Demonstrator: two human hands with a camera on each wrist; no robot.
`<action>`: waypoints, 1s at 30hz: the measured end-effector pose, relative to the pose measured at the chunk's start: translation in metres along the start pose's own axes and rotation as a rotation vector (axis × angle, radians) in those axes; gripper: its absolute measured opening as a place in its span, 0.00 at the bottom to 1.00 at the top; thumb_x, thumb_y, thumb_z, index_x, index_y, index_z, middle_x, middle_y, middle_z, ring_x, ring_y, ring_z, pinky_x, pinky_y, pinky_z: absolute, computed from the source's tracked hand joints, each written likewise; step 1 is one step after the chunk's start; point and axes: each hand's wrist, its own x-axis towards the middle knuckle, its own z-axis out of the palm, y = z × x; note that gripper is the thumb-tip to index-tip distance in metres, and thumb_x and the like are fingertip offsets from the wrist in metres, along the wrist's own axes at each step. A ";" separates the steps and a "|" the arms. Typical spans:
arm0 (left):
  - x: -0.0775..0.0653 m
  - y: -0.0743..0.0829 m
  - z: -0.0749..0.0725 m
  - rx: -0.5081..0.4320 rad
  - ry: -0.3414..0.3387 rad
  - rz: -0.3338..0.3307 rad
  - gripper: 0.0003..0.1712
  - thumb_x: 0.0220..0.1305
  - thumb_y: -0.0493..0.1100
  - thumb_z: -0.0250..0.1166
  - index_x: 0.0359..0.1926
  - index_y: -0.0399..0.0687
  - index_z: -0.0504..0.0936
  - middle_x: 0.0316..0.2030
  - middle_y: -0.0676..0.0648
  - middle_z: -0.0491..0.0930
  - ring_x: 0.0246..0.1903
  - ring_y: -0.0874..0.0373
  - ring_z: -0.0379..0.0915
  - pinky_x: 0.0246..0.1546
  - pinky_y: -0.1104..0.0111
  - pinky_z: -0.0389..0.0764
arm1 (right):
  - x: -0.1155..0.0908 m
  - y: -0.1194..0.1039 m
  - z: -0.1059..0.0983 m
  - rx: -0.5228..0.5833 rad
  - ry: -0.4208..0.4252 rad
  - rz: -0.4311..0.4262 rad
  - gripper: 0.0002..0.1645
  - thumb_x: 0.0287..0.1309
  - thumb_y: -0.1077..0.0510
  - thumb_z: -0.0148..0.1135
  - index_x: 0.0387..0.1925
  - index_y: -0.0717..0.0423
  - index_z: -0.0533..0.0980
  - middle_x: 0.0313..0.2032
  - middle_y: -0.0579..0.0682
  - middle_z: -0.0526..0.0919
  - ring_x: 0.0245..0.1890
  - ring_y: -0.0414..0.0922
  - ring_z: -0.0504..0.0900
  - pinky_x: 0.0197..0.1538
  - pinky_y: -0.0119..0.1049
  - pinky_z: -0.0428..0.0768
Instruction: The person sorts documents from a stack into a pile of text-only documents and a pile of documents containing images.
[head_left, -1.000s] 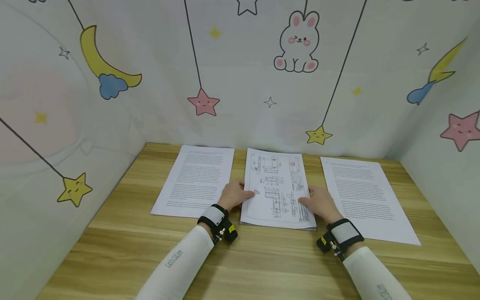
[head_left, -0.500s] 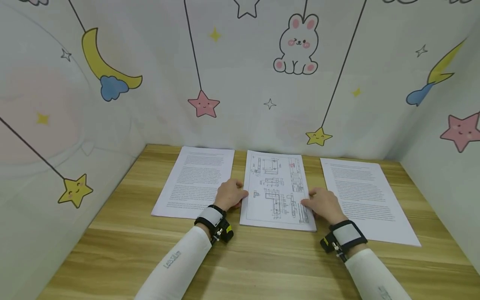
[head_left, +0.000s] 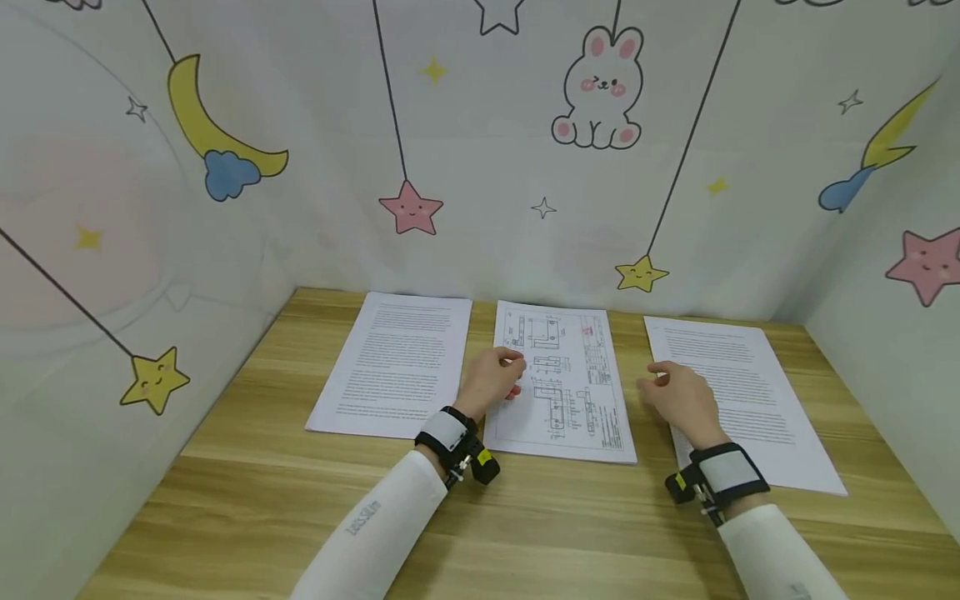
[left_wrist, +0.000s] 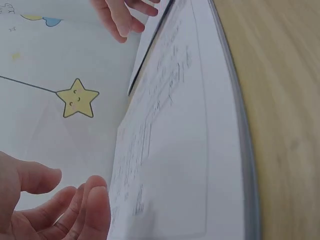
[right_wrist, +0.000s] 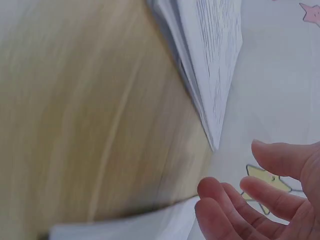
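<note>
A stack of paper with a technical drawing on its top sheet [head_left: 558,333] lies flat in the middle of the table. My left hand [head_left: 489,382] is over the left part of this stack, fingers loosely bent, with nothing in them. In the left wrist view, a gap separates thumb and fingers [left_wrist: 95,200]. My right hand [head_left: 686,404] hovers off the stack's right edge, partly over a printed text stack [head_left: 742,383]. Its thumb and fingers [right_wrist: 275,195] are apart and hold nothing in the right wrist view.
Another stack of text pages [head_left: 393,358] lies at the left, just beside the drawing stack. Wooden table [head_left: 555,533] runs in front of the papers. A white curtain [head_left: 480,150] with cartoon prints rises behind the table and along its sides.
Both hands have let go of the drawing stack's side edges. The left has moved up and over the stack; the right has drawn away to the right. The stack's lower edge now looks even.
</note>
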 end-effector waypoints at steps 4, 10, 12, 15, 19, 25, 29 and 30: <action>0.001 0.009 0.020 -0.088 -0.084 0.025 0.19 0.71 0.44 0.58 0.57 0.41 0.81 0.42 0.41 0.85 0.28 0.57 0.80 0.27 0.76 0.77 | 0.001 0.013 -0.011 -0.015 0.033 0.049 0.30 0.66 0.48 0.58 0.60 0.65 0.74 0.50 0.69 0.82 0.38 0.56 0.84 0.29 0.36 0.74; -0.004 0.024 0.050 -0.148 -0.206 0.056 0.19 0.71 0.45 0.58 0.58 0.43 0.81 0.47 0.43 0.84 0.36 0.55 0.80 0.34 0.72 0.80 | -0.003 0.037 -0.029 -0.017 0.075 0.051 0.31 0.69 0.47 0.55 0.61 0.68 0.72 0.56 0.75 0.76 0.52 0.69 0.78 0.43 0.54 0.78; -0.005 0.029 0.060 -0.157 -0.229 0.047 0.19 0.71 0.46 0.58 0.58 0.44 0.81 0.46 0.47 0.83 0.35 0.58 0.79 0.37 0.70 0.82 | -0.004 0.045 -0.035 -0.011 0.086 0.045 0.32 0.69 0.47 0.54 0.62 0.69 0.71 0.58 0.77 0.73 0.55 0.72 0.75 0.48 0.60 0.77; -0.007 0.036 0.074 -0.159 -0.252 0.046 0.19 0.72 0.46 0.58 0.58 0.46 0.81 0.45 0.49 0.83 0.36 0.59 0.78 0.39 0.69 0.82 | -0.004 0.055 -0.042 -0.007 0.088 0.055 0.35 0.70 0.45 0.53 0.63 0.71 0.69 0.61 0.79 0.69 0.58 0.74 0.71 0.52 0.65 0.74; -0.011 0.042 0.089 -0.120 -0.269 0.080 0.20 0.72 0.47 0.57 0.60 0.48 0.79 0.50 0.47 0.81 0.40 0.59 0.77 0.40 0.70 0.78 | -0.004 0.069 -0.049 -0.037 0.076 0.091 0.39 0.70 0.43 0.52 0.65 0.73 0.65 0.63 0.80 0.65 0.60 0.76 0.68 0.54 0.67 0.73; -0.018 0.045 0.111 -0.128 -0.283 0.064 0.23 0.71 0.47 0.58 0.65 0.50 0.75 0.57 0.46 0.78 0.49 0.56 0.77 0.49 0.65 0.77 | -0.005 0.092 -0.053 -0.094 -0.012 0.168 0.45 0.69 0.42 0.51 0.68 0.77 0.58 0.63 0.84 0.61 0.63 0.79 0.62 0.58 0.70 0.70; -0.023 0.046 0.123 -0.195 -0.331 0.001 0.24 0.70 0.46 0.59 0.65 0.49 0.75 0.57 0.45 0.78 0.50 0.53 0.77 0.50 0.64 0.77 | -0.007 0.106 -0.056 -0.104 -0.083 0.202 0.50 0.68 0.40 0.51 0.69 0.80 0.53 0.65 0.85 0.57 0.65 0.79 0.56 0.64 0.71 0.64; -0.024 0.047 0.126 -0.215 -0.343 -0.010 0.24 0.70 0.45 0.60 0.65 0.48 0.75 0.56 0.45 0.79 0.49 0.52 0.78 0.48 0.65 0.77 | -0.007 0.109 -0.056 -0.109 -0.095 0.208 0.51 0.68 0.40 0.51 0.69 0.80 0.52 0.65 0.85 0.56 0.66 0.79 0.55 0.64 0.71 0.63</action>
